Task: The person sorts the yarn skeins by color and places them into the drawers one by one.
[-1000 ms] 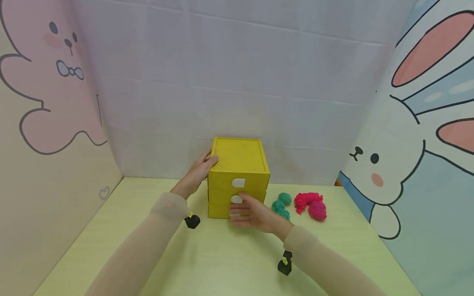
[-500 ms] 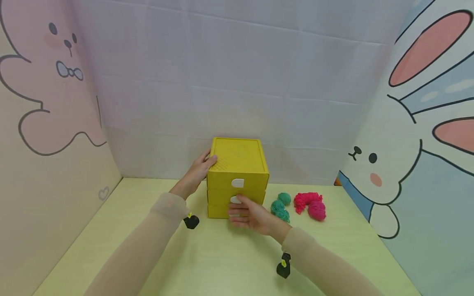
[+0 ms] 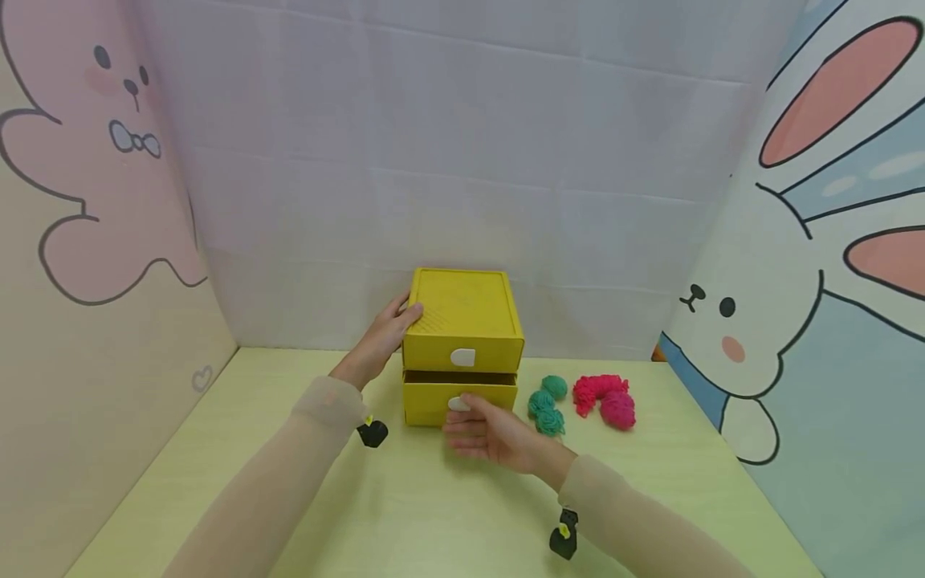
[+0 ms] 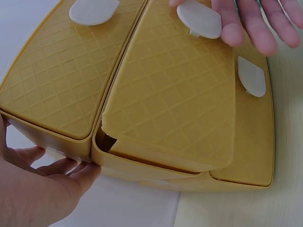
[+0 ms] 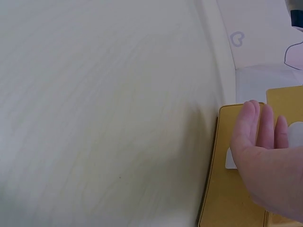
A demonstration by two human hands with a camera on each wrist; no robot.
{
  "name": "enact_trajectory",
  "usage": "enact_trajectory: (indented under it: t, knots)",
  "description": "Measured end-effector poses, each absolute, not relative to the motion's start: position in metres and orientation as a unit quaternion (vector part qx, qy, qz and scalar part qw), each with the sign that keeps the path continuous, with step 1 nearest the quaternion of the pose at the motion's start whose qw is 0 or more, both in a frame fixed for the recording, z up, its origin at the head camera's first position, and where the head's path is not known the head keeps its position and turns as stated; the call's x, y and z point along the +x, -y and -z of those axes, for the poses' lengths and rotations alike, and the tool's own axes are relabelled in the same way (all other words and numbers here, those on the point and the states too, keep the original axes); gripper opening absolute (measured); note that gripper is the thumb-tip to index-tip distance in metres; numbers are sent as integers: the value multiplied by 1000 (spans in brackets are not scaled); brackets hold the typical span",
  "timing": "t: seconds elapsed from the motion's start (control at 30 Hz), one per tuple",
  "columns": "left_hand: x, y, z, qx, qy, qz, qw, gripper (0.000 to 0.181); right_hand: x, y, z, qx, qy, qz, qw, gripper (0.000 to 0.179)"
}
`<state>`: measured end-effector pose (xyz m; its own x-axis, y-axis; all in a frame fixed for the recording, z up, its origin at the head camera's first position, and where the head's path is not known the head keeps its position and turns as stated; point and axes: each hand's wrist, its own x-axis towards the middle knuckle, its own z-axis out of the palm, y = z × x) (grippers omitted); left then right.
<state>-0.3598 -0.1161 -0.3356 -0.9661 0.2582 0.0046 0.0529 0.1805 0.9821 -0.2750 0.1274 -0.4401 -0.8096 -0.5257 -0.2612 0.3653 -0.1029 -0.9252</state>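
Observation:
A yellow drawer box (image 3: 470, 301) stands against the back wall, its drawers fitted with white tab handles. My left hand (image 3: 381, 337) steadies its left side, thumb over the top edge and fingers along the side wall. My right hand (image 3: 506, 433) pinches the middle drawer's white handle (image 4: 201, 19) between thumb and forefinger, the other fingers extended. That middle drawer (image 4: 175, 85) juts out partway, and a dark gap shows above its front in the head view. The top drawer (image 4: 57, 66) and bottom drawer (image 4: 251, 127) sit closed. What the middle drawer holds is hidden.
Right of the box lie a teal yarn bundle (image 3: 547, 408) and a pink yarn bundle (image 3: 610, 399) on the pale table (image 3: 419, 514). A white cloth wall (image 3: 462, 160) rises behind the box, with cartoon-printed panels at both sides.
The middle drawer has come forward from its closed position, with my right hand drawing its handle toward me. My left hand stays on the box's side.

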Motion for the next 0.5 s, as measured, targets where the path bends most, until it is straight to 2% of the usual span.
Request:
enact_trajectory:
  t: [0.5]
  knots:
    - [-376, 121, 336, 96, -762, -634, 88, 73, -256, -120, 436, -58, -598, 738, 309, 73]
